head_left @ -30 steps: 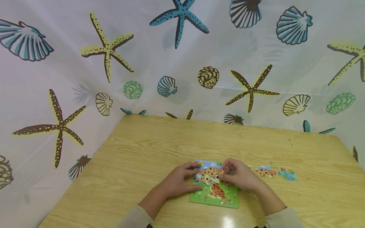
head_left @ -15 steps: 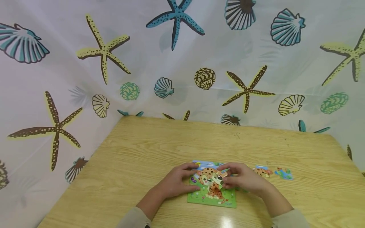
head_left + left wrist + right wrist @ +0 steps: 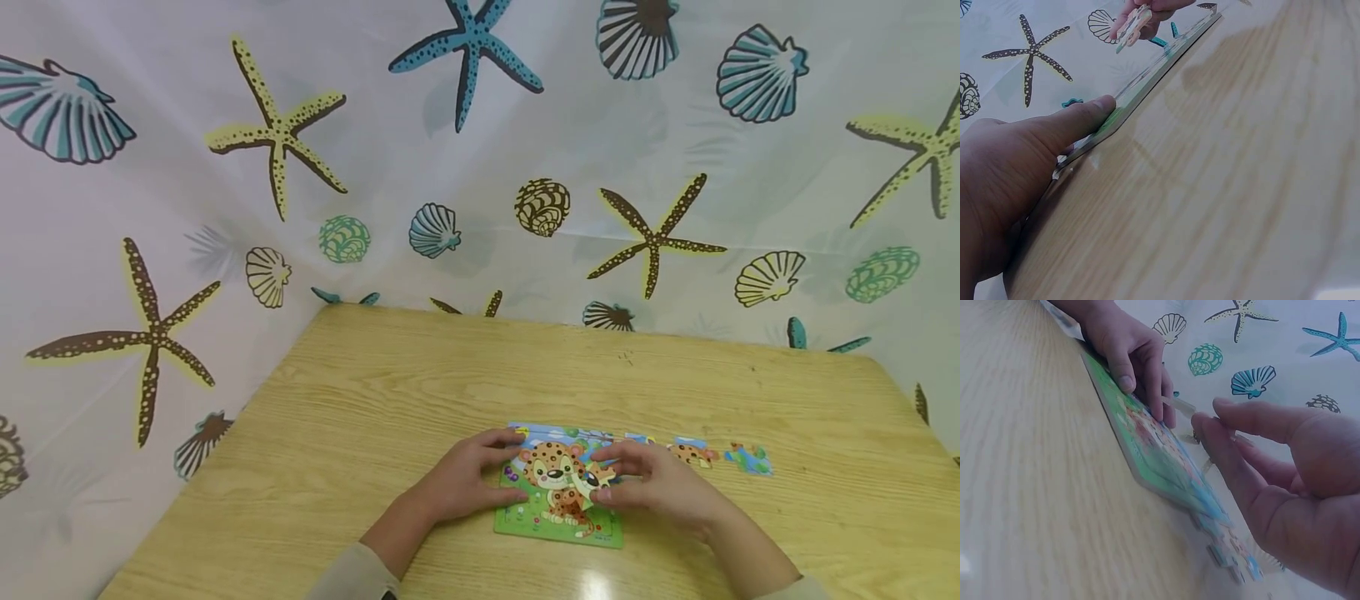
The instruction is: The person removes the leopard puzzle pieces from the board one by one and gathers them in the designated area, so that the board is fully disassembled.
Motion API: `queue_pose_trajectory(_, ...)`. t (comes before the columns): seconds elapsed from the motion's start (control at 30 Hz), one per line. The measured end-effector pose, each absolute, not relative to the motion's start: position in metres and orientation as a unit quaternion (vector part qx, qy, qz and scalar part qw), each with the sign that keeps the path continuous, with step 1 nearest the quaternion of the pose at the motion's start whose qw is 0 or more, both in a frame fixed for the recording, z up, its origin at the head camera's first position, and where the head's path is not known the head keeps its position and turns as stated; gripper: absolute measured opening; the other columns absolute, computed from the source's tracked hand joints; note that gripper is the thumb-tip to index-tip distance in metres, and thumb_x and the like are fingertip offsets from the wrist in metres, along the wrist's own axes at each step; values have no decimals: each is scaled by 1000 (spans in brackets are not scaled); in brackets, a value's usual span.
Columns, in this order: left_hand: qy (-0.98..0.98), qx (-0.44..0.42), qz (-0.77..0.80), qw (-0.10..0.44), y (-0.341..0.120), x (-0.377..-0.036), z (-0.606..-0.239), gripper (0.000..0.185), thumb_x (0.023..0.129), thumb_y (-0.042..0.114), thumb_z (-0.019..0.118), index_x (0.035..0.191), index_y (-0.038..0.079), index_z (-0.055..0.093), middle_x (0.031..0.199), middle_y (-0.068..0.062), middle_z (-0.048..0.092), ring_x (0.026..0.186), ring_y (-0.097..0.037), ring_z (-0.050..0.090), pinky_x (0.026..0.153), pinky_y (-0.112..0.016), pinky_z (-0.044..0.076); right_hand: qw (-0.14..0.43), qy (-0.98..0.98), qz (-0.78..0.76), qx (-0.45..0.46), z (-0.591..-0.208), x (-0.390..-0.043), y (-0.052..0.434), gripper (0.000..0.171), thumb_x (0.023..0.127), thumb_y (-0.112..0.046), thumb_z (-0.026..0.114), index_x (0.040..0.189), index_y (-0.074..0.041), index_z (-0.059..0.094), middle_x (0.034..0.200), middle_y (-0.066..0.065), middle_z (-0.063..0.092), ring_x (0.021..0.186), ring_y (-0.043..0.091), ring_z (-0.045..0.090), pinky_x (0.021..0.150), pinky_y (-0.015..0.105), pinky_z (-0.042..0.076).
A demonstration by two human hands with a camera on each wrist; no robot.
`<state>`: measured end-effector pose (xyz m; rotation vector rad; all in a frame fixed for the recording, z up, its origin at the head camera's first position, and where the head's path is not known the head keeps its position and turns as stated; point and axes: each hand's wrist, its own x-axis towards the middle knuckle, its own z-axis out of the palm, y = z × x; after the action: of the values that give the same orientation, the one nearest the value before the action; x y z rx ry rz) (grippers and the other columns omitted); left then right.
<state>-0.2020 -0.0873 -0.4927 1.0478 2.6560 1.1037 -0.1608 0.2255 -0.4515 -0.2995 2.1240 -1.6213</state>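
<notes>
Wooden table, shell-printed cloth behind, left hand's grip wide on puzzle board, right hand's grip pinching puzzle piece

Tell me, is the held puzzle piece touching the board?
Apart: the left wrist view shows backdrop between the held puzzle piece and the board.

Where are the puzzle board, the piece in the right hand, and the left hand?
Puzzle board (image 3: 540, 532): head view, green lower border.
Held piece (image 3: 1133, 29): left wrist view, middle of its visible surface.
Left hand (image 3: 467, 477): head view, back of the hand.
</notes>
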Motion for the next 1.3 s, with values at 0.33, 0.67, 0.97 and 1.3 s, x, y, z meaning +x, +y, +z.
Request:
queue_pose_trajectory(0.33, 869, 336, 360, 47, -88, -202, -491, 72, 83, 45, 80, 136, 2, 60, 149, 1, 52, 145, -25, 42, 119, -47, 38, 198, 802, -557, -85, -456, -150, 244, 57, 87, -28, 79, 135, -6, 58, 137, 14, 59, 132, 36, 50, 98, 41, 55)
queue_pose_trajectory(0.67, 871, 333, 358, 40, -90, -202, -490, 69, 82, 43, 81, 134, 2, 61, 148, 0, 53, 144, -25, 43, 118, -46, 39, 190, 809, -551, -73, -456, -143, 257, 56, 86, -28, 80, 132, -5, 58, 135, 14, 59, 130, 34, 52, 95, 36, 55)
queue_pose_trajectory(0.97, 868, 325, 370, 63, -87, -201, -491, 72, 83, 45, 80, 136, 3, 60, 148, 2, 52, 145, -25, 41, 119, -48, 38, 198, 794, -571, -62, -460, -129, 277, 60, 86, -22, 79, 135, 0, 52, 139, 20, 54, 130, 38, 53, 90, 28, 57)
queue_pose_trajectory(1.3, 868, 325, 369, 64, -87, -201, -489, 72, 83, 45, 80, 137, 3, 59, 149, 1, 51, 146, -26, 41, 119, -48, 38, 169, 804, -570, -2, -464, -126, 294, 65, 85, -27, 80, 138, -1, 52, 136, 18, 57, 113, 23, 64, 83, 27, 59)
